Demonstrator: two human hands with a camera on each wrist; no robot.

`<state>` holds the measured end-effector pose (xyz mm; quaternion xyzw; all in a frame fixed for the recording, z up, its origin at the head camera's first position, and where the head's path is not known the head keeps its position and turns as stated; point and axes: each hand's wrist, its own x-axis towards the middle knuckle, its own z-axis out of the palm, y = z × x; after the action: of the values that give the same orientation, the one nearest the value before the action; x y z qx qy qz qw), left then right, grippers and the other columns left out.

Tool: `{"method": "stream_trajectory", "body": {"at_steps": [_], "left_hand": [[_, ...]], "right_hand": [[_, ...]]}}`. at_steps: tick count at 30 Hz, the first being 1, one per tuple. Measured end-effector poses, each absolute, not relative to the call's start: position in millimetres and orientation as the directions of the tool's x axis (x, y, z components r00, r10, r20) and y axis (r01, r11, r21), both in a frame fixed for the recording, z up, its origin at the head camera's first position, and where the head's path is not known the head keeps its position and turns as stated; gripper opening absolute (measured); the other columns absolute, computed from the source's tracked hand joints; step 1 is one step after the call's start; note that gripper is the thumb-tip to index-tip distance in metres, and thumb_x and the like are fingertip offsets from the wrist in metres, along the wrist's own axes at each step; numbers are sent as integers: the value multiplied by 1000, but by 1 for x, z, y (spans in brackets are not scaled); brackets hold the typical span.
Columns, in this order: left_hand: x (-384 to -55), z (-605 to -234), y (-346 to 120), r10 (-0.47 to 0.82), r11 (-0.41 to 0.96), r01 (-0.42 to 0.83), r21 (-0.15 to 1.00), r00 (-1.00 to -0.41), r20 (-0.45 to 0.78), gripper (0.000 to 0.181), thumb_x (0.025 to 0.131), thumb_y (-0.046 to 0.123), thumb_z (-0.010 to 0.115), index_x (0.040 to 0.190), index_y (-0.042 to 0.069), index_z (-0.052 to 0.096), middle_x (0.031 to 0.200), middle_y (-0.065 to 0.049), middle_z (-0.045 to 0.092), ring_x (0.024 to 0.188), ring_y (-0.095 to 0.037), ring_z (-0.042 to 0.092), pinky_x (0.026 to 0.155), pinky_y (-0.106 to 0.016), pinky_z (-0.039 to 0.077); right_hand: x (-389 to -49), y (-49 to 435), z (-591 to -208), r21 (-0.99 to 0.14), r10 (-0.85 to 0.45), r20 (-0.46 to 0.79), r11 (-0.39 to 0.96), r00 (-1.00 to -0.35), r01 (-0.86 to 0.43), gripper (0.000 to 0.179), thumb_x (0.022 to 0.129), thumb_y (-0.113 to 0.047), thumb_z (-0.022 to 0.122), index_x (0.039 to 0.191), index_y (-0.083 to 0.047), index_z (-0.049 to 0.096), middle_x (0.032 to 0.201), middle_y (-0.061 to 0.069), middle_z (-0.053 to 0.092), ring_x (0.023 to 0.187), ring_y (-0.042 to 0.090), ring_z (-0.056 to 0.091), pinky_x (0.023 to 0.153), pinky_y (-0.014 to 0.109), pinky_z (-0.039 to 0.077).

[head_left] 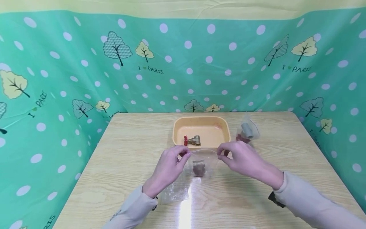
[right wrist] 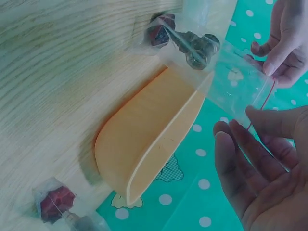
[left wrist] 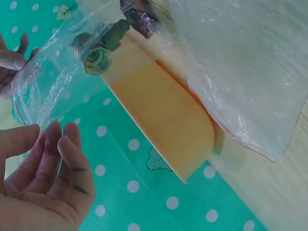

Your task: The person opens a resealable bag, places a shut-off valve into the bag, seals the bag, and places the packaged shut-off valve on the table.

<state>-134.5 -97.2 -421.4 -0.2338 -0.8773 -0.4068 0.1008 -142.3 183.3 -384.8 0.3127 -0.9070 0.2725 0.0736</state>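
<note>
A clear zip bag (head_left: 210, 163) hangs between my hands in front of the tray. My left hand (head_left: 171, 165) pinches one top corner between thumb and fingers, and my right hand (head_left: 243, 159) pinches the opposite corner. In the right wrist view the bag's red zip line stretches from hand to hand. Inside the bag lies a metal valve (left wrist: 96, 55), its dark red handwheel (right wrist: 161, 31) at the bottom end. Another brass valve with a red handwheel (head_left: 194, 140) lies in the peach tray (head_left: 178, 128) just beyond the hands.
To the tray's right, another clear bag (head_left: 255, 130) holds a grey-bodied piece with a red handwheel. A flat clear plastic bag (head_left: 174, 190) lies on the wooden table (head_left: 125, 152) under my left forearm. A green dotted curtain (head_left: 183, 82) borders the table at the back and sides.
</note>
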Motion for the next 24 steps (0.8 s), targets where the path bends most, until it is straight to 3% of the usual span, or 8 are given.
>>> {"method": "stream_trajectory", "body": {"at_steps": [9,24], "left_hand": [[-132,-418,-95,353,556,497,666,-867,352,4,99,7,73,102,10,75,96,2,73,89,-11,67,70,-23,58],[-135,-422,-88,375,565,532,631,-847,378,5,99,7,69,100,10,72,97,4,71,90,-12,66,73,-29,58]], "right_hand": [[-142,186,-383,-497,-497,354,617,-792,-610,30,83,13,80,89,-15,74,83,-11,71,75,4,65,66,30,59],[-143,192,-380,-485,-456,312,678,-834,-552,24,83,8,81,98,-10,76,86,-7,72,75,7,64,65,35,59]]}}
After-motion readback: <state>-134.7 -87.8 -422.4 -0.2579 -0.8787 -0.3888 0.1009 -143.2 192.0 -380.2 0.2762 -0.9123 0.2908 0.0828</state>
